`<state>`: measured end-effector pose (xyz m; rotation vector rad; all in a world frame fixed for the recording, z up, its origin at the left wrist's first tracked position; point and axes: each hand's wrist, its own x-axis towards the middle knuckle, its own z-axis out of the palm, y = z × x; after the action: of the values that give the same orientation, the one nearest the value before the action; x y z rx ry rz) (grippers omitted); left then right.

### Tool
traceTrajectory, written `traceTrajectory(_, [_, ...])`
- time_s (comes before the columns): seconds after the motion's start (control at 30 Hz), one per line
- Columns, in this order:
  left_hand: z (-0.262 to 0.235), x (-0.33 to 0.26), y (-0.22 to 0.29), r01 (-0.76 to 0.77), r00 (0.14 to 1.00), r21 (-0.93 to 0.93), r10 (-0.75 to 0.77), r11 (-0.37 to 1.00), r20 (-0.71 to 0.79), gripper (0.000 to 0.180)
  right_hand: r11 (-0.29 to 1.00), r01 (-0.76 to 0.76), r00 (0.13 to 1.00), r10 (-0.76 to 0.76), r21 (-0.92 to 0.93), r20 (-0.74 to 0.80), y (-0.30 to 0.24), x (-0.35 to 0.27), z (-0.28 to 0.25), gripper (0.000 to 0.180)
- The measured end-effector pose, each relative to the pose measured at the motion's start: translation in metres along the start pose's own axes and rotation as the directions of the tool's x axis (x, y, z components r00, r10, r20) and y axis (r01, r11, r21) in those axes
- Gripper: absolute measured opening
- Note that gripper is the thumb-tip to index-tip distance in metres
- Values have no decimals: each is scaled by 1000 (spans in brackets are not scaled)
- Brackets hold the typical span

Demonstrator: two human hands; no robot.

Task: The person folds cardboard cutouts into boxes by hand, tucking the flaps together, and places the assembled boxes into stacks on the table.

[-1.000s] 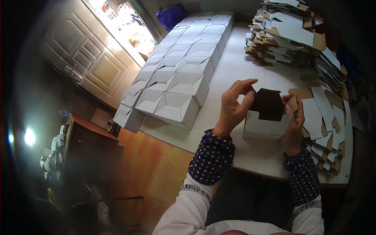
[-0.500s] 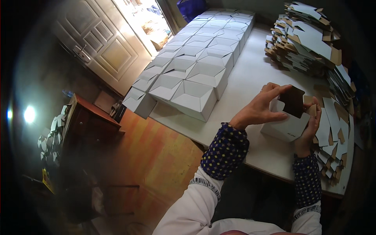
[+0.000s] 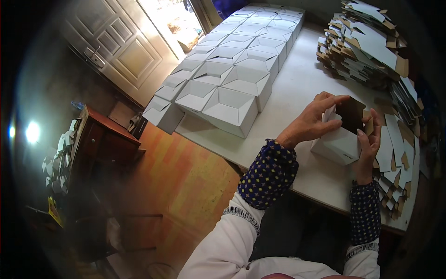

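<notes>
both hands clamp a small white carton [image 3: 338,145] on the white table [image 3: 297,93]: the left hand [image 3: 312,122] grips its near-left top edge, the right hand [image 3: 369,142] braces its right wall. its brown open mouth faces up between them.

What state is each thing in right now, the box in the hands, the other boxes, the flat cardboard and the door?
Small white box: half folded, top open, held on the table.
Left hand: fingers on the box's top flaps.
Right hand: gripping the box's side.
Finished boxes: closed, in rows.
Flat blanks: unfolded, stacked.
Door: open.
</notes>
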<state>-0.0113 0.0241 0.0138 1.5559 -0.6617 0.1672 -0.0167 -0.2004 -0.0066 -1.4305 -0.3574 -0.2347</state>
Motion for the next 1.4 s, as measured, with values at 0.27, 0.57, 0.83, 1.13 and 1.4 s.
traceTrajectory(0.27, [-1, 0, -3, 14, 998, -46, -17, 999, -67, 49, 999, 26, 997, -23, -34, 80, -9, -2, 12, 69])
traceTrajectory(0.57, [6, 1, -4, 37, 983, -210, -73, 977, -168, 47, 993, 33, 999, -29, -114, 30, -1, -1, 2, 70])
traceTrajectory(0.83, [9, 4, 6, 84, 979, -149, -110, 985, -172, 54, 993, 107, 991, -102, -57, 84, 3, 3, 4, 77])
traceTrajectory(1.13, [20, 5, -6, 54, 972, 57, -40, 997, -230, 49, 963, 147, 989, -136, -224, 61, 3, 0, 3, 71])
traceTrajectory(1.4, [17, 7, -12, 40, 993, 176, -20, 984, -113, 51, 830, 326, 945, -278, -452, 171, 5, 1, 1, 62])
